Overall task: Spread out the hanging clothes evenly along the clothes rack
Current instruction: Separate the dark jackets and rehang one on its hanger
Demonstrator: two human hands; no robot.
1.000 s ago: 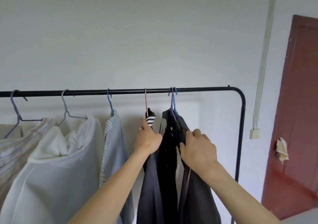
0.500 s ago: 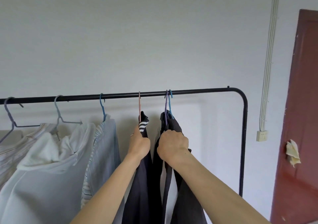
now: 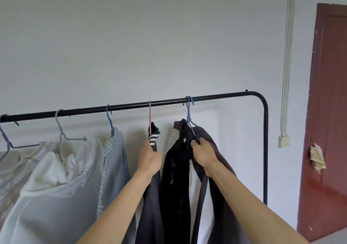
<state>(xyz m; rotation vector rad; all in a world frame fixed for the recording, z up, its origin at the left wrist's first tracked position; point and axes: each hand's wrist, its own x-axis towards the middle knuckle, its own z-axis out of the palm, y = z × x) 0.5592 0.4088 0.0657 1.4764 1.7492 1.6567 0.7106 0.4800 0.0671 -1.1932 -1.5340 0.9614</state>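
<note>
A black clothes rack (image 3: 216, 97) runs across the view and bends down at the right. My left hand (image 3: 150, 159) grips a dark grey garment with a striped collar (image 3: 152, 197) on a pink hanger (image 3: 150, 116). My right hand (image 3: 203, 154) grips two dark garments (image 3: 176, 178) bunched on a purple hanger (image 3: 188, 112) and a blue hanger (image 3: 191, 101) hooked together. To the left hang a light blue striped shirt (image 3: 116, 168), a white hoodie (image 3: 56, 187) and a striped shirt (image 3: 16, 168).
A white wall stands close behind the rack. The rack's right post (image 3: 265, 150) drops to the floor. A dark red door (image 3: 328, 112) is at the far right, with a wall socket (image 3: 284, 141) and cable conduit (image 3: 287, 56) beside it.
My right hand has pulled the two dark garments and their hooks to the right, opening a gap from the pink hanger. The view has shifted slightly left.
</note>
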